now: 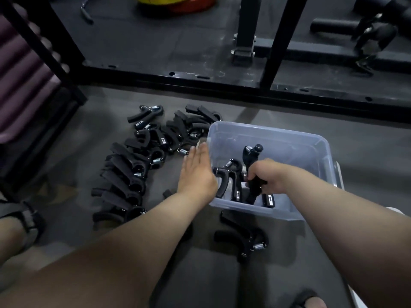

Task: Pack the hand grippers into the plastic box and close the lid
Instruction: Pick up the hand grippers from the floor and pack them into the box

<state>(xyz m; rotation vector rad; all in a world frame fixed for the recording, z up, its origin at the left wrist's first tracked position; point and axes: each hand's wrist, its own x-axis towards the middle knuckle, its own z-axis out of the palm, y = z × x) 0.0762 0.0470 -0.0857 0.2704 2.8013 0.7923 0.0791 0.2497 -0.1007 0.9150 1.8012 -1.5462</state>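
Right hand (265,177) fingers clenched on black spring hand gripper (252,165) inside translucent plastic box (311,150) | left hand (195,170) open, empty, reaching toward floor pile (138,161) | risk: upright grippers (poorly nested) may block the lid.

box (289,138): clear, open, few inside | hand grippers (133,165): black, piled left

Pretty dim overall, kinda bluish and flat, with only soft shadows on the grey rubber gym floor (278,274). The open left hand (195,172) is smeared with motion blur at the fingertips. Wide-angle lens bends the black steel rack frame (200,82) and stretches both forearms near the bottom edge.
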